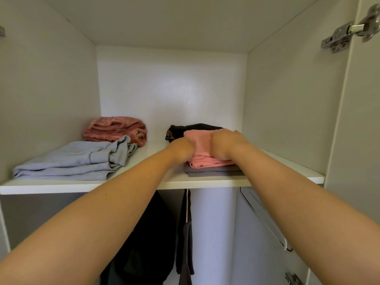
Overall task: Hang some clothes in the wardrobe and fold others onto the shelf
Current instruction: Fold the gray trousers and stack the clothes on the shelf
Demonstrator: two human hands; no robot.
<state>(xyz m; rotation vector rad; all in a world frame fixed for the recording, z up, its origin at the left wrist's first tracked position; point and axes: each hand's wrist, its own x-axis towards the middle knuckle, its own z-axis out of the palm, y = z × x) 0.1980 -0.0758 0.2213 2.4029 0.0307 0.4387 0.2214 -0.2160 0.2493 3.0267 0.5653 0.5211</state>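
A folded pink garment (202,140) lies on top of a folded grey garment (213,171) on the white wardrobe shelf (156,183), right of centre. My left hand (182,149) grips the pink garment's left side with curled fingers. My right hand (225,144) grips its right side the same way. Both forearms reach up from below. A folded black garment (191,128) sits just behind the pink one, partly hidden by it.
A folded light blue garment (72,161) lies on the shelf's left front, with a folded dusty-pink fleece (116,128) behind it. Dark clothes (156,239) hang under the shelf. The open door's hinge (347,29) is at the upper right.
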